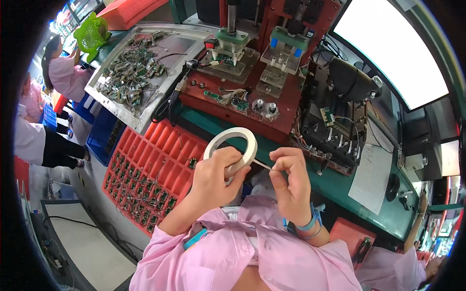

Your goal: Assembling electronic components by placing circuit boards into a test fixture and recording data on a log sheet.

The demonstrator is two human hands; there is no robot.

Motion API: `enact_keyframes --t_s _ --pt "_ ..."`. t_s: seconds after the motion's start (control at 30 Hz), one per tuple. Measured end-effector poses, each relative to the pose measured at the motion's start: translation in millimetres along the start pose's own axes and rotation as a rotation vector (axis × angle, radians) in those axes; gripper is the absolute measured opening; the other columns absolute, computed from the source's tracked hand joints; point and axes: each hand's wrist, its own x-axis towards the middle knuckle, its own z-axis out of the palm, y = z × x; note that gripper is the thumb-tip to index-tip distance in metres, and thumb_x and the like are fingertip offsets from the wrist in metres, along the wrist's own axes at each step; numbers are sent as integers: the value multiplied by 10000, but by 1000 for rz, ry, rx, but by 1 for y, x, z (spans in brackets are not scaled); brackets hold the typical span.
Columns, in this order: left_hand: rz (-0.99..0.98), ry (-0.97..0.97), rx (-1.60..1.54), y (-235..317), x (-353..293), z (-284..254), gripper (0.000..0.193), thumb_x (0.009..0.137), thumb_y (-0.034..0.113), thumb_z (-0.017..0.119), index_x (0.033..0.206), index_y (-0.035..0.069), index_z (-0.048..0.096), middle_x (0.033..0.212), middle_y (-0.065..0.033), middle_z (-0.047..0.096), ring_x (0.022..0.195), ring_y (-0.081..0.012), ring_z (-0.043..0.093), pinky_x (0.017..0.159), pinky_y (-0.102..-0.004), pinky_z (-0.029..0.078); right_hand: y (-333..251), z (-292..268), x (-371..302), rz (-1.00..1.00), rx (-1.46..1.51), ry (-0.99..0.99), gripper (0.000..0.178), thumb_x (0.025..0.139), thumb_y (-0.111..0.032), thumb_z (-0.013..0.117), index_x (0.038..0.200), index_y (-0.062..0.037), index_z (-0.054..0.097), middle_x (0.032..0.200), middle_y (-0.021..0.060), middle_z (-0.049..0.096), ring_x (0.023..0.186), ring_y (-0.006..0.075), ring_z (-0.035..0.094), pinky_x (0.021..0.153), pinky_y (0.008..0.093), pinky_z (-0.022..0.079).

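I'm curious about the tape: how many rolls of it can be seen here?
1. The white tape roll is held in the left hand, while the right hand pinches its loose end. Others may be hidden among the bench clutter.

Colours as I log them from my station:
- roll of tape (232, 144): off-white.
- Sleeves (228, 252): pale pink.
- Wrist strap (310, 224): light blue.
- Compartment tray (154, 174): orange-red grid, dotted with small dark green boards.
- Metal tray (127, 119): dull silver, heaped with green-and-grey parts.
- Fixture base (228, 104): dark red.
- Bench top (340, 186): deep green.
- Small fan (92, 34): lime green.
- Paper sheet (373, 179): white.
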Motion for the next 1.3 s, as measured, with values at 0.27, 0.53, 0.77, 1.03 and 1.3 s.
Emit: enact_keyframes --t_s 0.27,0.53,0.77,1.03,1.3 --pt "75 -62 19 10 4 -1 442 709 53 757 1046 32 472 709 -87 618 533 -254 602 462 -337 443 -4 11 1 154 70 374 584 684 -86 765 1194 -27 487 1133 162 491 1008 263 521 771 331 457" --pt "211 -100 63 16 10 1 462 687 17 746 1045 46 455 774 -70 637 535 -216 605 460 -308 447 -6 6 4 -14 -288 148 510 668 -131 763 1132 -30 578 1089 146 528 960 311 521 765 360 448" --pt "221 -114 86 16 11 1 449 693 29 750 1033 50 458 828 -71 654 537 -203 606 458 -301 446 2 10 0 -93 -353 233 243 713 -11 694 952 -26 660 959 109 578 838 290 552 706 367 441" --pt "239 -70 89 16 15 4 378 686 43 741 974 44 496 833 -71 653 520 -194 586 452 -299 435 2 7 6 -143 -412 230 205 674 12 703 867 -25 642 930 108 573 826 291 552 694 370 437" --pt "445 -167 226 12 11 -3 296 619 145 644 900 114 553 928 -80 632 536 -89 523 447 -235 384 -4 9 3 -110 -356 187 191 669 61 644 824 -8 555 905 139 492 756 293 514 655 365 432"
